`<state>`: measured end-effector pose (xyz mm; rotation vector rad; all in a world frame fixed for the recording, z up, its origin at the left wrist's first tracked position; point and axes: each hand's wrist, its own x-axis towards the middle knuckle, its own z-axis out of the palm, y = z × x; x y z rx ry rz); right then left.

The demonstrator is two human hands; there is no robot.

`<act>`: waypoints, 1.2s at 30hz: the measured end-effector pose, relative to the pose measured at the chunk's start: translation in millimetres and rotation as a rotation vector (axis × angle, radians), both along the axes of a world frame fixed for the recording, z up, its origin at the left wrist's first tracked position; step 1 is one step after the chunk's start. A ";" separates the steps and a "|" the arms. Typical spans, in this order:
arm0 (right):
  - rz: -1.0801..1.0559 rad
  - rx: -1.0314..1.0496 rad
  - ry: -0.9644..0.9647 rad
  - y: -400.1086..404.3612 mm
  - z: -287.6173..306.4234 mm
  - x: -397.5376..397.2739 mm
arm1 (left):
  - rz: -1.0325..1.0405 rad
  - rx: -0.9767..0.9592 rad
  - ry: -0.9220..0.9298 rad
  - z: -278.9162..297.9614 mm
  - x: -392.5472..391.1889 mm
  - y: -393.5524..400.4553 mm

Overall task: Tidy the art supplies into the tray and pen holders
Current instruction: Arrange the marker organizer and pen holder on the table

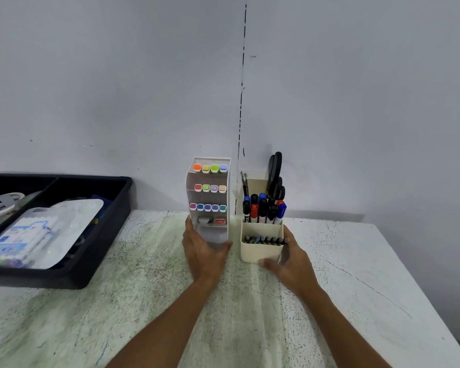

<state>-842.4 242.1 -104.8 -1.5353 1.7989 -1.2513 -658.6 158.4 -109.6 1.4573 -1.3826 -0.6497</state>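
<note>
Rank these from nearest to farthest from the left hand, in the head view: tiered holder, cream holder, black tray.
1. Tiered holder: gripped by the left hand.
2. Cream holder: just to the right, held by the right hand.
3. Black tray: far left.

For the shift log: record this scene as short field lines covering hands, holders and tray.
left hand: grips base of tiered marker holder
right hand: grips base of cream pen holder
cream holder contents: markers, scissors
black tray: at table's left, holds packaged supplies
holders: upright, side by side near the wall
</note>
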 end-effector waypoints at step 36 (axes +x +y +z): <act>0.149 -0.158 0.291 -70.3 194.4 71.6 | -0.729 -0.155 -0.143 183.3 90.6 -59.6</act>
